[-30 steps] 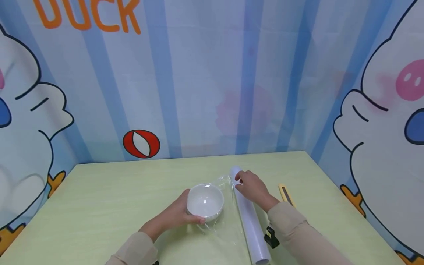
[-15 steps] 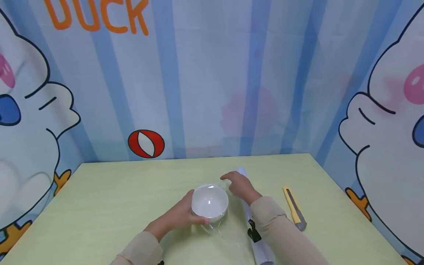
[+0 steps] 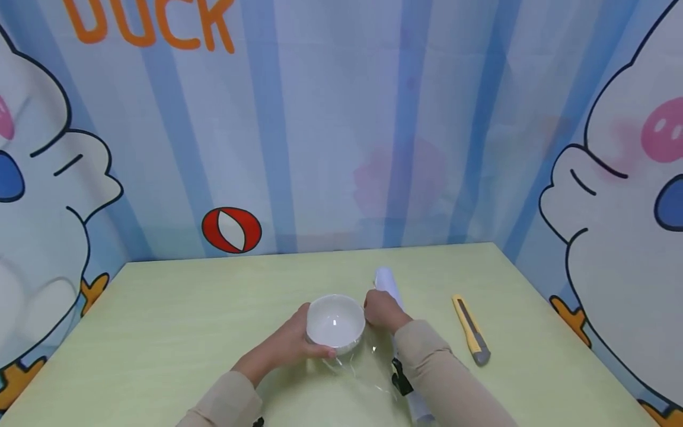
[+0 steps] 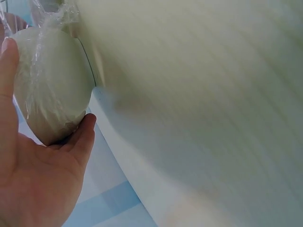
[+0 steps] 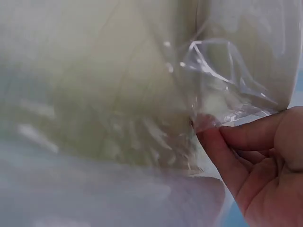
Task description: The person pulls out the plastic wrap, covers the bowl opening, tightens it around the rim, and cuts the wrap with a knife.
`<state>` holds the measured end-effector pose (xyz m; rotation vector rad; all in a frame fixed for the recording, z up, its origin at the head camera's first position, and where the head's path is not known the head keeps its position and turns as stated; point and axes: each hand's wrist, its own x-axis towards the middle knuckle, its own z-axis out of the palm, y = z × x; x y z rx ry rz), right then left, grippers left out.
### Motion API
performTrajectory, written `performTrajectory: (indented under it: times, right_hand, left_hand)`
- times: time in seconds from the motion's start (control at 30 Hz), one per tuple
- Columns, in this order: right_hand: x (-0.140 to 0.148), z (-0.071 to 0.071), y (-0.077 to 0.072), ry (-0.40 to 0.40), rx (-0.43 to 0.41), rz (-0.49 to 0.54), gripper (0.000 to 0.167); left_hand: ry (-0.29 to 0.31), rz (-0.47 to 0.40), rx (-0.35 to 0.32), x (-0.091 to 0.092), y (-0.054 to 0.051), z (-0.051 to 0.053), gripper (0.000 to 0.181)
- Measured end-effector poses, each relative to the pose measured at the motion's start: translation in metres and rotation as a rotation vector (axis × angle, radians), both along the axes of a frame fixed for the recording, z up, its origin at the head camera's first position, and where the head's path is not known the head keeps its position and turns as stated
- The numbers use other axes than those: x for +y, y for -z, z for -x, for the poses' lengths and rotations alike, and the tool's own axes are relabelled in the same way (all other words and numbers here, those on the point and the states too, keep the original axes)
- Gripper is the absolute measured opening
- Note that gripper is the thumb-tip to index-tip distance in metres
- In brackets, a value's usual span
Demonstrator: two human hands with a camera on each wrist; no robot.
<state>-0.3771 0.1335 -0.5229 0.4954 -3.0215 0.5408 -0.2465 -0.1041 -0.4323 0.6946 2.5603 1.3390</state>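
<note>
A white bowl [image 3: 335,323], its mouth covered by clear cling film [image 5: 218,61], is held a little above the table in my left hand [image 3: 290,341]. In the left wrist view, the thumb [image 4: 9,66] lies along one side of the bowl and the fingers support its base. Close to the bowl's right rim, my right hand [image 3: 385,309] pinches the film between thumb and index finger, as the right wrist view shows. Wrinkled film hangs down the bowl's side and stretches toward the white roll [image 3: 386,280], which lies partly under my right forearm.
A yellow and grey utility knife [image 3: 472,331] lies on the pale table [image 3: 203,320], right of my right forearm. Behind the table hangs a printed blue-striped curtain [image 3: 331,130], with more of it on both sides.
My right hand has gone from above the roll leftward, then down to the bowl's right side, where it now pinches the film. The left hand keeps holding the bowl in nearly the same place.
</note>
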Motion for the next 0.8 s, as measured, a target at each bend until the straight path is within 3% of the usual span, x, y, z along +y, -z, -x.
performTrajectory:
  times: [0.03, 0.07, 0.13, 0.23, 0.37, 0.43, 0.53, 0.8]
  right_hand:
    - [0.003, 0.009, 0.013, -0.006, -0.026, 0.009, 0.015]
    - [0.004, 0.012, 0.018, 0.002, -0.071, 0.010, 0.015]
    - [0.006, 0.012, 0.025, -0.012, -0.081, 0.048, 0.020]
    - [-0.003, -0.025, -0.016, 0.049, -0.223, 0.126, 0.024]
    - [-0.021, -0.087, -0.082, 0.137, -0.380, 0.346, 0.023]
    - [-0.025, -0.107, -0.101, 0.146, -0.425, 0.460, 0.023]
    - [-0.029, -0.121, -0.113, 0.150, -0.453, 0.492, 0.025]
    - [-0.024, -0.125, -0.119, 0.104, -0.537, 0.417, 0.019]
  left_hand:
    - [-0.006, 0.001, -0.002, 0.000, 0.000, 0.000, 0.093]
    - [-0.010, 0.004, -0.001, 0.000, 0.000, 0.000, 0.093]
    - [-0.014, 0.006, 0.004, 0.001, 0.001, 0.000, 0.093]
    - [-0.017, 0.000, 0.009, 0.002, 0.002, 0.000, 0.093]
    - [-0.016, -0.006, -0.003, 0.002, 0.003, 0.001, 0.093]
    - [-0.023, -0.005, -0.012, 0.002, 0.003, 0.001, 0.093]
    - [-0.030, -0.005, -0.012, 0.002, 0.002, 0.000, 0.093]
    - [-0.018, 0.017, -0.028, 0.004, -0.002, -0.002, 0.093]
